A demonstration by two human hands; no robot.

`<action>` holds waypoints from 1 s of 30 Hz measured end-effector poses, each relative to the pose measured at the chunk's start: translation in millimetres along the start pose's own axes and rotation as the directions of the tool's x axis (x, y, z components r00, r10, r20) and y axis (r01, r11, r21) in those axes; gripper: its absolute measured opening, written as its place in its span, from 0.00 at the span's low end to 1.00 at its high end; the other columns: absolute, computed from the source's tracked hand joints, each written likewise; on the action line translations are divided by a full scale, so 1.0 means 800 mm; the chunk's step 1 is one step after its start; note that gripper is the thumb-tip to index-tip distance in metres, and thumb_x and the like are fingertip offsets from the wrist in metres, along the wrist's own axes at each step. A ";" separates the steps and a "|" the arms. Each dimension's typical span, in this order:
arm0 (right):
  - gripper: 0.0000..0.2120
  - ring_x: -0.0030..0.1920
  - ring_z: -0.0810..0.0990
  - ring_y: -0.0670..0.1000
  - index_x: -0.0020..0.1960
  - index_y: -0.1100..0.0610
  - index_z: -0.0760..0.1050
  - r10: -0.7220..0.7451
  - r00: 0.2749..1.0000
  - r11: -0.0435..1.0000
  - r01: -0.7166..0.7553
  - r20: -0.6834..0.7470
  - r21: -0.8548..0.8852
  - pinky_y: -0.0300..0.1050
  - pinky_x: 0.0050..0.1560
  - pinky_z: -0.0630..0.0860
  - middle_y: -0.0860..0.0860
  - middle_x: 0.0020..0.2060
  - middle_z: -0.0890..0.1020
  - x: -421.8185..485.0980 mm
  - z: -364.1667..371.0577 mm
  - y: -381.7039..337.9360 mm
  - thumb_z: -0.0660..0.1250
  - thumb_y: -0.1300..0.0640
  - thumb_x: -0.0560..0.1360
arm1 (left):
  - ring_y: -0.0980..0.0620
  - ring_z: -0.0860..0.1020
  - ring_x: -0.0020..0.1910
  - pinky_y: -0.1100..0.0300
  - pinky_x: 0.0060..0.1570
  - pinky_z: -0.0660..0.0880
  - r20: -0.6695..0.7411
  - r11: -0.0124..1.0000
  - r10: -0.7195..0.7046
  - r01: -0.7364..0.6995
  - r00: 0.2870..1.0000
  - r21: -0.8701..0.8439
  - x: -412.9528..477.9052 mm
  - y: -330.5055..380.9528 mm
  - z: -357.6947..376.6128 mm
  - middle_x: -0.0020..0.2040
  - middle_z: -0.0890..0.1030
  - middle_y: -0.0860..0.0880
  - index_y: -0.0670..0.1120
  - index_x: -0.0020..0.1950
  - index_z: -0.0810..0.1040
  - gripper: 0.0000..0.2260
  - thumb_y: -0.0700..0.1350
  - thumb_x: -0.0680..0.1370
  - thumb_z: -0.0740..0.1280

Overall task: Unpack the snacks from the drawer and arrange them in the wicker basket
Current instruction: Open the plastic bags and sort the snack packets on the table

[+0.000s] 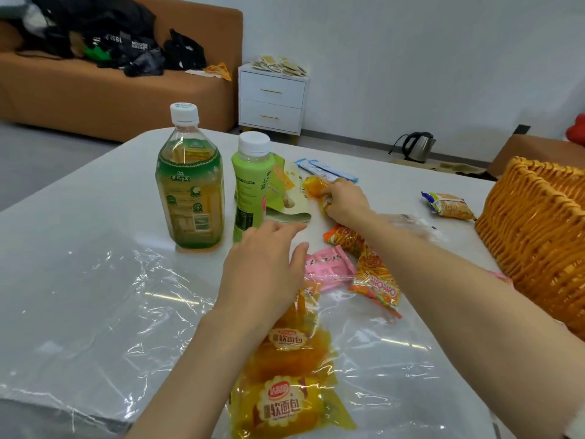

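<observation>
Snacks loose on white table point(79, 201): two yellow bread packets point(285, 375) nearest; pink packet point(329, 264); orange stick-snack bag point(373, 280); blue sachets point(326, 169); green pouch point(286, 191); one small packet point(449, 204) near wicker basket point(531, 232), which stands at the table's right edge. Tea bottle point(190, 185) and green bottle point(250, 185), upright, capped. Right hand point(345, 201) grasps small orange packet point(311, 185) beside the pouch. Left hand point(266, 264) relaxed, fingers extended, holding nothing, beside the pink packet.

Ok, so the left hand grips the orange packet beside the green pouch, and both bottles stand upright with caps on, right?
Wrong hand: in the head view the right hand grips the orange packet beside the green pouch; the left hand is open, holding nothing. The tea bottle and the green bottle do stand upright with caps on.
</observation>
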State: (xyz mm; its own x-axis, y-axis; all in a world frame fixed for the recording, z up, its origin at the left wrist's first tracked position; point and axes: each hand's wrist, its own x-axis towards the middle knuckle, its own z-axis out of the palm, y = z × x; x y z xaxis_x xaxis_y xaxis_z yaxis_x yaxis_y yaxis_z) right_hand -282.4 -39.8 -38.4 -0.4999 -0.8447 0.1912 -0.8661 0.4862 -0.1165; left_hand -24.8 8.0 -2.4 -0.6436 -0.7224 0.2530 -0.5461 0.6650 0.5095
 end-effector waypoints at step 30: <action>0.13 0.48 0.84 0.55 0.60 0.56 0.73 -0.064 0.938 0.057 -0.338 0.341 0.939 0.49 0.46 0.81 0.57 0.50 0.84 -0.320 -0.173 -0.044 0.67 0.60 0.76 | 0.51 0.82 0.53 0.55 0.54 0.78 0.251 0.284 -0.171 0.292 0.953 -0.913 -0.063 0.046 -0.061 0.50 0.85 0.49 0.45 0.58 0.79 0.21 0.50 0.66 0.73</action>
State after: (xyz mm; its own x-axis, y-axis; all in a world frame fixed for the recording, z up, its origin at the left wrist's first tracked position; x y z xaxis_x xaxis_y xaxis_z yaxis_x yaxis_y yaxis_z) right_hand -124.9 190.2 51.8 -0.4115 -0.8997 -0.1457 0.1243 0.1030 -0.9869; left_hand 13.7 59.9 44.0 -0.6547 -0.7541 -0.0529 0.1464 -0.1951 0.9698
